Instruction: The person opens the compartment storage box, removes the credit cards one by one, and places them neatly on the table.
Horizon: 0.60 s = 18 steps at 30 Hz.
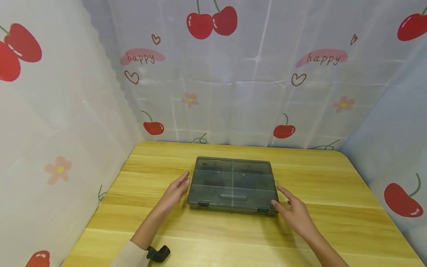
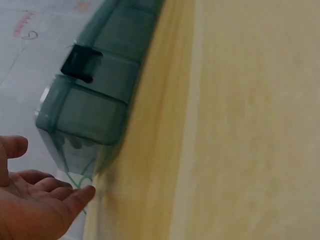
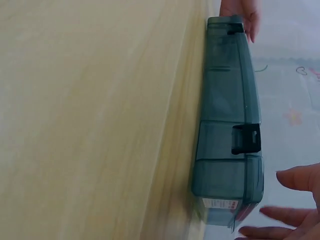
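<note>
The lidded case [image 1: 215, 191] lies flat between the left hand [image 1: 175, 191] and right hand [image 1: 295, 213] — both open, fingers loosely extended beside its ends — and steady handling likely calls for matched, level grips.

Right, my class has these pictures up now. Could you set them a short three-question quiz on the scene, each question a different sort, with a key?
1. How many latches show on the front of the case?
2. True or false: both hands are pressing flat on top of the case.
3. Fill in the missing word: the sheet behind the table is printed with red ____.

Key:
1. Two.
2. False: the left hand is by the case's left end, the right hand by its right end.
3. Cherries.
</note>
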Motion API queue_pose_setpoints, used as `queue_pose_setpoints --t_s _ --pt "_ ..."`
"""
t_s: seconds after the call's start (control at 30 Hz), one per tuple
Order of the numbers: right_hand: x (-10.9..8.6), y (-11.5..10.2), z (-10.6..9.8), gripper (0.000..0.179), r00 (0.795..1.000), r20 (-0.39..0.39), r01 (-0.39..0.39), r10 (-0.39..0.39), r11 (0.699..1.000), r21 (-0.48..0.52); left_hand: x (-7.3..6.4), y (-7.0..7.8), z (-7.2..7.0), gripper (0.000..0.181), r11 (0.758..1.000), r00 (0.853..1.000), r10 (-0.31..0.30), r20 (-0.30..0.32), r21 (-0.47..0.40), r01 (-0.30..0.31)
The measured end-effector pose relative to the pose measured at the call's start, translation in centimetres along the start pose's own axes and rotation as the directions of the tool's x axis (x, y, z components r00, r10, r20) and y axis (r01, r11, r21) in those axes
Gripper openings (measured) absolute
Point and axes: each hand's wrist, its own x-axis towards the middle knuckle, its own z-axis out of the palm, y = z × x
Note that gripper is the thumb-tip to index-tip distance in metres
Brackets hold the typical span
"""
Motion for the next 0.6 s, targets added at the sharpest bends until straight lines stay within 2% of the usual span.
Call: queue_pose_setpoints --t_s 0.1,0.17,0.33,0.47,0.6 --pt "-0.2 0.2 0.2 0.047 0.995 -0.06 0.074 -0.077 0.996 -0.055 1.1 -0.6 0.0 0.061 1.0 1.0 0.014 0.0 -0.009 -0.014" --pt "-0.4 0.4 0.4 0.039 0.985 -0.105 0.13 -0.14 0.987 -0.094 1.8 -1.0 -0.1 0.063 1.0 1.0 0.023 0.004 -0.016 -0.023" --pt "-0.6 0.6 1.0 0.034 0.938 -0.217 0.237 -0.272 0.956 -0.172 3.0 -1.6 -0.2 0.065 0.998 0.998 0.05 0.023 -0.025 -0.05" --pt "-0.5 0.7 1.4 0.034 0.901 -0.236 0.316 -0.363 0.924 -0.214 3.6 -2.2 -0.3 0.062 0.994 0.995 0.094 0.03 -0.053 -0.093" --pt "-0.5 0.7 1.6 0.033 0.874 -0.212 0.386 -0.438 0.889 -0.246 3.9 -2.8 -0.2 0.062 0.989 0.991 0.124 0.047 -0.092 -0.119"
